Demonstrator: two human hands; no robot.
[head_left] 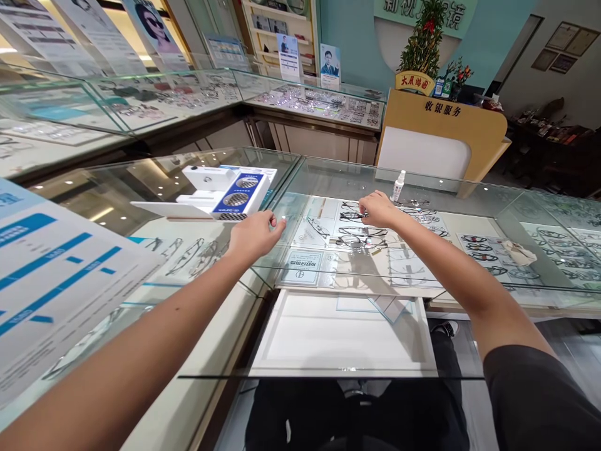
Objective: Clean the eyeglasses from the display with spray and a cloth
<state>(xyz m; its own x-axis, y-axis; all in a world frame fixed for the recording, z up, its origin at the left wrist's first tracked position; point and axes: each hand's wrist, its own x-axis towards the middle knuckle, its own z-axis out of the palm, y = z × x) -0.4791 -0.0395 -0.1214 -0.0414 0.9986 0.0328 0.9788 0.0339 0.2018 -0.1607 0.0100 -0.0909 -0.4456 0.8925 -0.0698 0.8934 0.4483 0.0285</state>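
My left hand (pixel 256 237) is over the glass counter with its fingers curled in and its thumb beside them; nothing shows in it. Just behind it lies an open white box (pixel 201 199) with a blue panel (pixel 238 191). Farther right, my right hand (pixel 379 209) is closed, knuckles up, above the glass; whatever its fingers may hold is hidden. A small white spray bottle (pixel 399 186) stands upright behind that hand, apart from it. Under the glass, eyeglasses (pixel 361 240) lie in rows near my right hand.
A white drawer (pixel 342 332) is pulled out below the counter's front edge. At the left, a large printed sheet (pixel 61 282) leans over the counter. A crumpled cloth (pixel 519 253) lies at the right. Glass showcases (pixel 178 94) and a yellow reception desk (pixel 432 119) are behind.
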